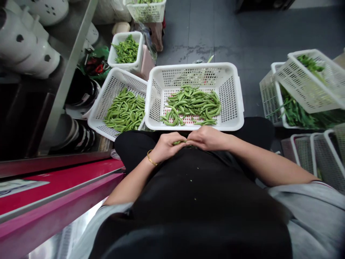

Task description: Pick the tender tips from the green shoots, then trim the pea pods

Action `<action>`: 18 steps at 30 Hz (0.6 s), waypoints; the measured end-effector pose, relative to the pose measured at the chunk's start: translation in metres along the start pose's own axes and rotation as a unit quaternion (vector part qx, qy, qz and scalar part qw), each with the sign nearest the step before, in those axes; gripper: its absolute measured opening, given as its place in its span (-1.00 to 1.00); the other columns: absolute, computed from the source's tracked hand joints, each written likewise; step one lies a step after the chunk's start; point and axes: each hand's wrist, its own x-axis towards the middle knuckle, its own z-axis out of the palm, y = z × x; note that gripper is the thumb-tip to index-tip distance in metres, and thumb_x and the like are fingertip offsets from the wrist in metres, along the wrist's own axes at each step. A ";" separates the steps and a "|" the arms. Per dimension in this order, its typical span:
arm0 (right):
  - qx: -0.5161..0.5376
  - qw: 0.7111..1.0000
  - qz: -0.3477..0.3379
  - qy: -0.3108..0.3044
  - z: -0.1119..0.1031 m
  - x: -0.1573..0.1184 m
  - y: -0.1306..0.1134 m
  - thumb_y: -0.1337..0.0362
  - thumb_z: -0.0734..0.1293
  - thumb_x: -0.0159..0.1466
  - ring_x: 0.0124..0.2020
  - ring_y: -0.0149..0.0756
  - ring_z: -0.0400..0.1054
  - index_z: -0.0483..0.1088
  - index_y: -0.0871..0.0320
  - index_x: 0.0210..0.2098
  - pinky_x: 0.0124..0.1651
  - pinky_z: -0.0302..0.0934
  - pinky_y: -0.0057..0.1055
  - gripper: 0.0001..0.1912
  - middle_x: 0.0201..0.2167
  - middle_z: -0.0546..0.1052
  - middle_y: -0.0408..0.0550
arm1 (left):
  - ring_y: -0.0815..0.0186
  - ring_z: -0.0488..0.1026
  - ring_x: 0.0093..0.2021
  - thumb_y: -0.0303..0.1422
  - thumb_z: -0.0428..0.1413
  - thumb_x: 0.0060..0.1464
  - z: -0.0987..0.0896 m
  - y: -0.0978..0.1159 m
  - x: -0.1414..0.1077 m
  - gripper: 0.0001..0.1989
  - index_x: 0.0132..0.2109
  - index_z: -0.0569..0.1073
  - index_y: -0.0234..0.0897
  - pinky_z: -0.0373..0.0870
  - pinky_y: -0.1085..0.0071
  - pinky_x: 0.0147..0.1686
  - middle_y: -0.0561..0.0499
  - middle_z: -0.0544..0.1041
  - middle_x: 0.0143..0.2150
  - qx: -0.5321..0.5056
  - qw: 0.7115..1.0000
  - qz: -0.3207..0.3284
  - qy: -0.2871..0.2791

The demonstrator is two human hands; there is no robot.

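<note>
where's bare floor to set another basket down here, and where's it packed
Bare grey floor lies beyond the centre basket, reaching right to the stacked baskets. Left is packed: the tilted pod basket, a tub of greens and bowls crowd the shelf. Both hands, left and right, hold a pod over the lap.

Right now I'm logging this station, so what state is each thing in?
Left hand: pinching one end of the pod.
Right hand: pinching its other end.
Pod: held between both hands.
Middle basket: partly filled with pods.
Left basket: partly filled, tilted.
Small tub: full of greens.
Right-side basket: tilted.
</note>
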 end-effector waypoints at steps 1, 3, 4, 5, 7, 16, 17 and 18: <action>0.045 0.998 0.007 0.045 0.001 -0.003 0.000 0.17 0.12 0.37 -0.51 -0.42 0.34 0.47 0.21 -0.32 -0.42 0.09 -0.50 -0.64 -0.52 0.51 -0.08 | 0.38 0.32 -0.49 -0.34 0.24 -0.06 -0.001 -0.002 0.000 -0.87 -0.30 0.60 -0.25 0.24 0.48 -0.47 -0.04 0.50 -0.44 -0.060 0.997 -0.021 0.039; 0.111 0.988 0.027 0.105 0.006 -0.011 0.001 0.17 0.12 0.38 -0.46 -0.44 0.38 0.47 0.20 -0.24 -0.36 0.16 -0.53 -0.65 -0.47 0.54 -0.08 | 0.49 0.21 -0.62 -0.30 0.25 -0.07 -0.005 -0.006 0.001 -0.80 -0.27 0.58 -0.29 0.11 0.54 -0.63 -0.02 0.51 -0.44 -0.189 0.971 -0.060 0.135; 0.130 0.984 0.035 0.114 0.008 -0.017 0.004 0.18 0.13 0.37 -0.44 -0.44 0.40 0.48 0.21 -0.24 -0.34 0.19 -0.53 -0.66 -0.44 0.55 -0.07 | 0.54 0.15 -0.66 -0.29 0.26 -0.08 -0.008 -0.009 0.001 -0.78 -0.26 0.57 -0.30 0.03 0.56 -0.69 -0.02 0.52 -0.44 -0.245 0.951 -0.071 0.174; 0.140 0.983 0.041 0.112 0.010 -0.024 0.008 0.18 0.15 0.37 -0.41 -0.43 0.42 0.49 0.21 -0.24 -0.31 0.21 -0.53 -0.67 -0.41 0.56 -0.06 | 0.57 0.12 -0.68 -0.29 0.27 -0.10 -0.012 -0.012 0.001 -0.76 -0.26 0.56 -0.32 -0.03 0.58 -0.72 -0.02 0.52 -0.43 -0.287 0.933 -0.076 0.202; 0.144 0.984 0.058 0.091 0.014 -0.039 0.019 0.17 0.16 0.36 -0.33 -0.39 0.45 0.50 0.22 -0.25 -0.24 0.24 -0.51 -0.67 -0.33 0.58 -0.02 | 0.58 0.13 -0.69 -0.31 0.30 -0.14 -0.021 -0.016 0.001 -0.74 -0.27 0.54 -0.34 -0.06 0.60 -0.75 -0.02 0.53 -0.43 -0.331 0.912 -0.077 0.229; -0.127 0.958 0.206 -0.155 0.017 -0.047 0.027 0.02 0.29 0.23 -0.44 -0.22 0.43 0.52 0.25 -0.22 -0.43 0.10 -0.42 -0.60 -0.45 0.57 0.09 | 0.51 0.18 -0.70 -0.28 0.21 -0.09 -0.039 -0.017 -0.003 -0.78 -0.45 0.35 -0.32 -0.01 0.61 -0.79 0.08 0.41 -0.60 -0.429 0.884 -0.090 0.162; -0.141 0.957 0.210 -0.141 0.011 -0.044 0.024 0.04 0.23 0.29 -0.44 -0.26 0.42 0.53 0.23 -0.26 -0.42 0.09 -0.44 -0.61 -0.45 0.57 0.07 | 0.49 0.19 -0.70 -0.28 0.19 -0.07 -0.038 -0.016 -0.003 -0.76 -0.50 0.31 -0.31 0.01 0.60 -0.79 0.10 0.33 -0.66 -0.450 0.878 -0.088 0.139; -0.146 0.959 0.212 -0.121 0.004 -0.041 0.023 0.06 0.17 0.33 -0.43 -0.28 0.42 0.53 0.20 -0.29 -0.42 0.08 -0.45 -0.60 -0.43 0.57 0.04 | 0.47 0.20 -0.69 -0.28 0.18 -0.06 -0.037 -0.016 -0.002 -0.74 -0.53 0.29 -0.30 0.03 0.59 -0.77 0.11 0.27 -0.70 -0.465 0.873 -0.087 0.120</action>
